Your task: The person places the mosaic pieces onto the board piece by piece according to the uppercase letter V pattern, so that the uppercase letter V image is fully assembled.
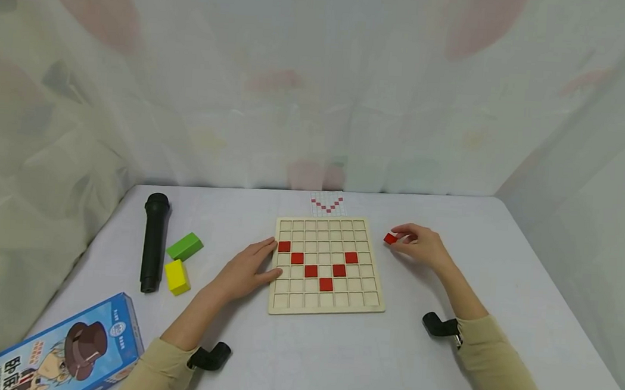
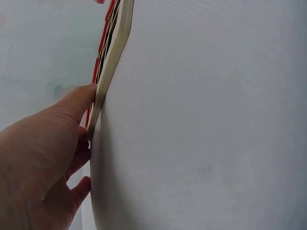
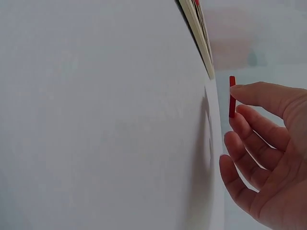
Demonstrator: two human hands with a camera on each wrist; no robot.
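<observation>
A pale square grid board (image 1: 326, 313) lies on the white table, with several red square tiles (image 1: 311, 271) in its cells forming a V shape. My left hand (image 1: 248, 271) rests against the board's left edge, thumb and fingers spread along it. In the left wrist view, the thumb touches the board's rim (image 2: 117, 52). To the right of the board, my right hand (image 1: 419, 244) pinches another red tile (image 1: 390, 238) between thumb and fingertips, held above the table. The right wrist view shows this thin tile (image 3: 232, 98) edge-on, apart from the board.
Behind the board is a small paper card (image 1: 328, 204) with a red V pattern on a grid. To the left are a black microphone (image 1: 153, 245), a green block (image 1: 184, 246), a yellow block (image 1: 177, 277) and a blue picture box (image 1: 67, 347).
</observation>
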